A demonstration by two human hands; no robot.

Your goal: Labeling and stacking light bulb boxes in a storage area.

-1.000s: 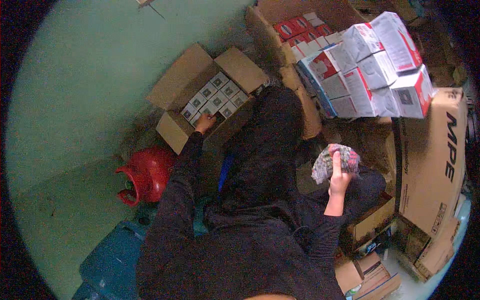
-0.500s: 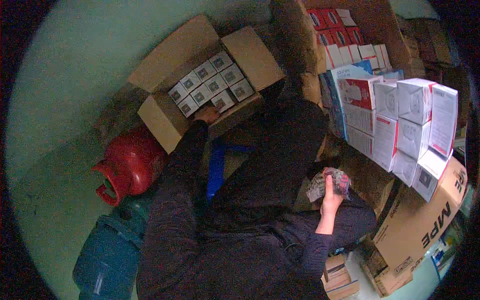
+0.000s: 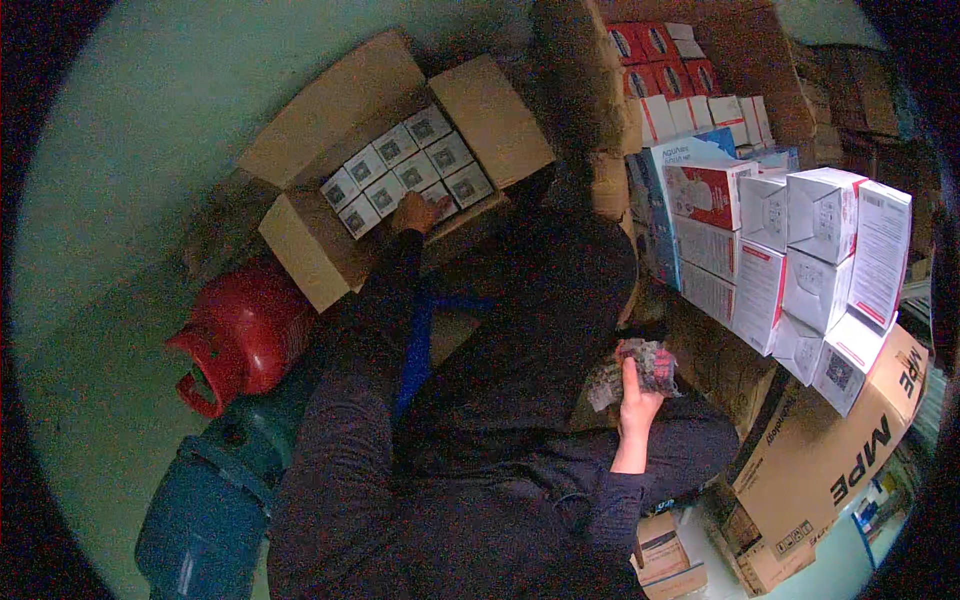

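"Resting where, the two hands?"

"The left hand [image 3: 415, 212] lies over the near edge of a grid of small white boxes [image 3: 411, 176], packed inside an open cardboard carton [image 3: 325, 110] at upper left. Its fingers are bent; I cannot tell whether they grip a box. The right hand [image 3: 638, 405] is closed around a crumpled bundle [image 3: 655, 364], grey with reddish patches, right of centre."

"What stage does it look like?"

"Judging by the pose, the left hand is busy among the boxes while the right simply holds. Lifting a box would call for fingertips on its sides, in tight gaps."

"Which way do things point?"

"The carton's long axis slants from lower left to upper right; the box rows follow it, square ends facing up. The lumpy bundle seems longest sideways, its left end lower, with the thumb pointing away from the wearer's body."
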